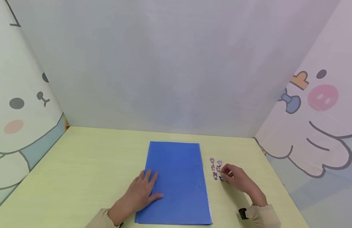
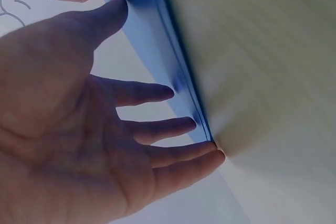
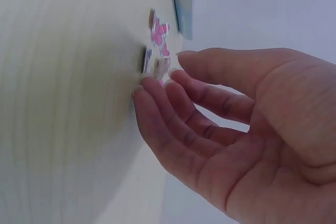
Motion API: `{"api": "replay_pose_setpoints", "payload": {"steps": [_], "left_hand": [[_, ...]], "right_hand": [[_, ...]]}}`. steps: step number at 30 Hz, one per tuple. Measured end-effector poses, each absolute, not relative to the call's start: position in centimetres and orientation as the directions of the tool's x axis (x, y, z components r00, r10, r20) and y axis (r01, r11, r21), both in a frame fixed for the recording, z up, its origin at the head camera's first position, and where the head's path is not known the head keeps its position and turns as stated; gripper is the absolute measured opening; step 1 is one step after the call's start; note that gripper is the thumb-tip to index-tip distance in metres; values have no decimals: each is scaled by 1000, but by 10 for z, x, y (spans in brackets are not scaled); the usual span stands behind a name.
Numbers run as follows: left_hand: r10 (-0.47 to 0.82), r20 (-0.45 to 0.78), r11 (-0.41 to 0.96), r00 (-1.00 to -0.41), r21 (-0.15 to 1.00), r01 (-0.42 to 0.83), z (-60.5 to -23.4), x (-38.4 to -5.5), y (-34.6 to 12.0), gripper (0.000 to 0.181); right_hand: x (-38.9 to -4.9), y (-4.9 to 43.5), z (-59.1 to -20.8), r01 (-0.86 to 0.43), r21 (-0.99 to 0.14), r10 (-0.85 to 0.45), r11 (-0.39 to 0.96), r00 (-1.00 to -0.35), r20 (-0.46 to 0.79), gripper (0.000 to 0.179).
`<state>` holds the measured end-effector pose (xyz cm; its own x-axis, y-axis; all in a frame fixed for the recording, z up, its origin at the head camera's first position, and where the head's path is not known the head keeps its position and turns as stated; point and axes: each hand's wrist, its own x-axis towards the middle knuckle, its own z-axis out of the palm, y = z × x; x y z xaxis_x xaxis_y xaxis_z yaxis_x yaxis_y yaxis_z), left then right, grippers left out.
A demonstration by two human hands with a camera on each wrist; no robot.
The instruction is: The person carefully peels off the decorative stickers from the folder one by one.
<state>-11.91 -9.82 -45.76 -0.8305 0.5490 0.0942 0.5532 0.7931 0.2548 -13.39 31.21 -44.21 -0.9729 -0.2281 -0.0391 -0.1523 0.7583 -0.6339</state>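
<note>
A blue folder (image 1: 176, 190) lies flat on the table. My left hand (image 1: 140, 191) rests on its left edge, fingers spread; in the left wrist view the fingertips (image 2: 184, 124) touch along that edge. To the folder's right are several small cartoon-character pieces, mostly pink, such as this pink piece (image 1: 215, 175). My right hand (image 1: 237, 178) is held low beside them, its loosely bent fingers closest to a dark piece (image 1: 221, 178). The right wrist view shows a gap between thumb and fingers with nothing held in it, and pink pieces (image 3: 157, 32) just beyond.
The pale yellow table (image 1: 93, 171) meets a plain grey-white backdrop (image 1: 164, 69) at the back. Cloth panels with cartoon animals stand at the left (image 1: 16, 126) and right (image 1: 321, 133). Two tiny raised dots show on the folder's right half.
</note>
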Motion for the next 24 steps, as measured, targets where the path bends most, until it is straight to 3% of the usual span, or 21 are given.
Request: {"api": "replay_pose_setpoints", "payload": {"steps": [12, 18, 24], "left_hand": [[571, 78, 789, -818, 224, 572, -459, -112, -95, 82], [579, 100, 785, -809, 203, 586, -463, -111, -94, 80], [554, 125, 780, -823, 269, 565, -463, -111, -92, 77]], "right_hand": [[-132, 292, -448, -367, -662, -423, 654, -902, 82, 8], [-132, 277, -450, -337, -733, -480, 591, -877, 16, 16], [-132, 267, -451, -282, -768, -472, 574, -881, -29, 18]]}}
